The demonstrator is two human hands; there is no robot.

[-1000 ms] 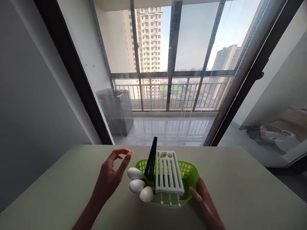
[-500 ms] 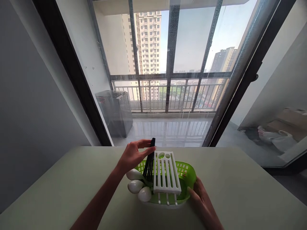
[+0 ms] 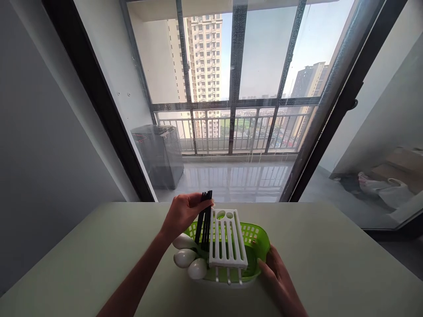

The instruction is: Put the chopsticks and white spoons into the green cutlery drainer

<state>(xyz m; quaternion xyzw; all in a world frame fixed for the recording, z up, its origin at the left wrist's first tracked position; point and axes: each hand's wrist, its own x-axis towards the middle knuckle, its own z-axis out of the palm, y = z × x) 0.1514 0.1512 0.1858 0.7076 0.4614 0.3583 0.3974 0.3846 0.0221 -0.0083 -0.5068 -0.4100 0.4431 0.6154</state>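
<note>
Fingers of the left hand [image 3: 181,214] pinched the upper ends of a bundle of black chopsticks [image 3: 204,219], which stood tilted in a green basket [image 3: 256,240] at lower centre of the frame, their lower ends down inside it. The grip near the tips appeared to keep the sticks together as one bunch rather than letting them fan out. At lower right, the right hand [image 3: 276,276] pressed against the basket's near right rim, seemingly to steady it on the pale worktop [image 3: 330,259]; its fingers were partly curled on the rim, not closed around anything else. A white slotted rack [image 3: 226,240] lay slanted across the basket, just right of the chopsticks. Three white spoons [image 3: 185,257] jutted over the basket's left edge, bowls outward. Behind, glass doors [image 3: 238,88] filled the upper frame, with tower blocks beyond.
</note>
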